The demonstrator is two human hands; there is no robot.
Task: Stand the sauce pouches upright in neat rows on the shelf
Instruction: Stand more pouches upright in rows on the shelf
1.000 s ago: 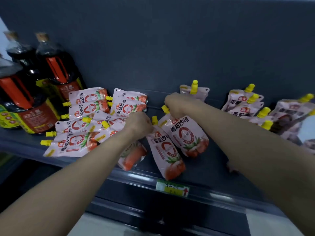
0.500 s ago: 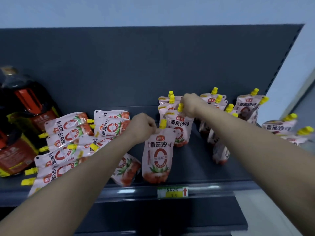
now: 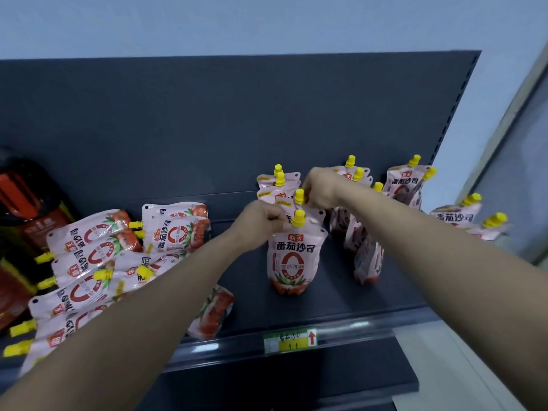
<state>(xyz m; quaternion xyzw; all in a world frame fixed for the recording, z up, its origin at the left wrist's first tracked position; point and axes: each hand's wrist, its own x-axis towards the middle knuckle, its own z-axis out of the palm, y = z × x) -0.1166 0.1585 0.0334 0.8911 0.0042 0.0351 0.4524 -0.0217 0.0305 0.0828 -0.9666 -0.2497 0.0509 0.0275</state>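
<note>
Left grip: the left hand (image 3: 261, 221) pinches the top-left corner of the front pouch (image 3: 293, 256), beside its yellow cap (image 3: 299, 218).
Right grip: the right hand (image 3: 318, 188) is closed on the top of the second pouch (image 3: 299, 203), just behind the first; which fingers press it cannot be told.
Change: half a second ago the front pouch hung tilted near the shelf edge; now it stands on its base, farther back, in line with the pouches behind it. One second ago both lay flat.
Meaning for the task: by judgement, a middle row is nearly formed and both grips could soon release.
Standing rows: more upright pouches (image 3: 367, 256) stand to the right, some leaning.
Remaining work: a flat pile (image 3: 98, 256) lies on the left of the shelf (image 3: 350, 304), spouts pointing sideways.
Materials: glossy soft film pouches, pink-white with red print, gusseted base, hard ribbed caps; matt dark metal shelf with a price tag (image 3: 290, 341) on its near edge.
Far left: dark bottles (image 3: 26, 209) with red handles.
</note>
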